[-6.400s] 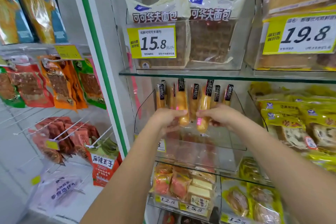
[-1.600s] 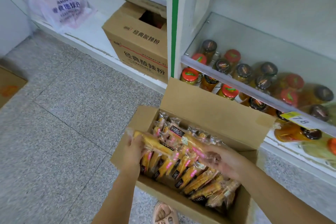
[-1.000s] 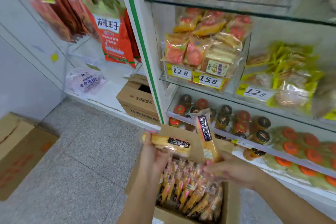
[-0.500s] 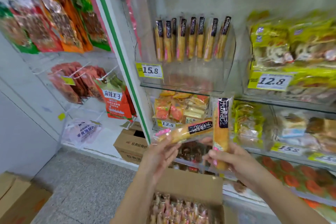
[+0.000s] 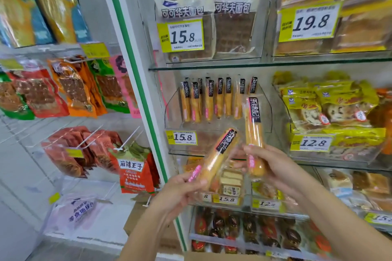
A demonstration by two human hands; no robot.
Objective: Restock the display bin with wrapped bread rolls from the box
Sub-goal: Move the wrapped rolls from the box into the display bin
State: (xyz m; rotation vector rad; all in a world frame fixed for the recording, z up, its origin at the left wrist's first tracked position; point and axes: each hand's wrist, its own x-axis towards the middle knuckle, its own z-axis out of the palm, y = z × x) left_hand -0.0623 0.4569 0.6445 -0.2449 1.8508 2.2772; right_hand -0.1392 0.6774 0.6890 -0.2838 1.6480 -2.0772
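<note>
My left hand grips a long wrapped bread roll by its lower end, tilted up to the right. In my right hand a second wrapped roll stands nearly upright. Both rolls hang just below and in front of the clear display bin on the middle glass shelf. Several rolls of the same kind stand in a row against the bin's back. Only the top edge of the cardboard box shows at the bottom of the frame.
A 15.8 price tag fronts the bin. Waffle bread packs sit on the shelf above, yellow cake packs to the right, jars below. Snack packets hang on hooks left of a green-striped post.
Both hands have lifted a roll each out of the box up to the level of the bin. The view has swung up from the floor to the shelves.
</note>
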